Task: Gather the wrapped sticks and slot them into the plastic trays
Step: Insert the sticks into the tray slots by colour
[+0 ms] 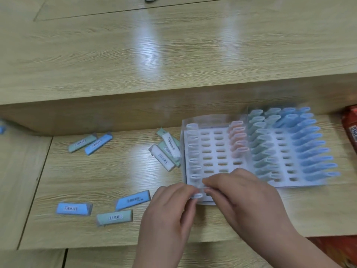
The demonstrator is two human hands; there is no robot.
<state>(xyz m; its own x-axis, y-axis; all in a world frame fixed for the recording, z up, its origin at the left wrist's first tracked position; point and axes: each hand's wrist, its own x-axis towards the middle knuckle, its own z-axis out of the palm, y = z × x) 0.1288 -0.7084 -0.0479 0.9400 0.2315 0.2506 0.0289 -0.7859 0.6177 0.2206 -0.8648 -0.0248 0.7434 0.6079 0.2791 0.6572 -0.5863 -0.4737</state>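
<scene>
Where the left tray (pixel 212 151) comes to its near left corner, both hands meet over one slot. Left hand (pixel 170 207): grip closed, thumb and forefinger pinching the looped top of a white stick (pixel 197 195). Right hand (pixel 241 194): fingers curled, tips on the same stick from the right, grip pinching it too, though motion blur softens the exact contact. The stick stands upright in the nearest slot of the tray's left column, at the end of a row of white sticks (pixel 193 147). Same tray, far end, toward its right side: a short column of pink sticks (pixel 238 140), with open slots in the columns between. Right tray (pixel 282 151) sits hard against or just beside the left one; cannot tell which. Green sticks (pixel 258 144) fill its left columns and blue sticks (pixel 313 151) its right side, all leaning. Loose on the bench (pixel 96 171), left of the trays: a small heap of white and green sticks (pixel 166 151) just beside the left tray's wall. A far green stick (pixel 82 143) and far blue stick (pixel 99 142) lie side by side near the back step. A near blue stick (pixel 133 200) lies just left of the left hand. A leftmost blue stick (pixel 74 208) and a near green stick (pixel 115 217) lie flat closer to the front edge, labels up. A red packet (pixel 349 128) shows at the right edge, beyond the right tray.
</scene>
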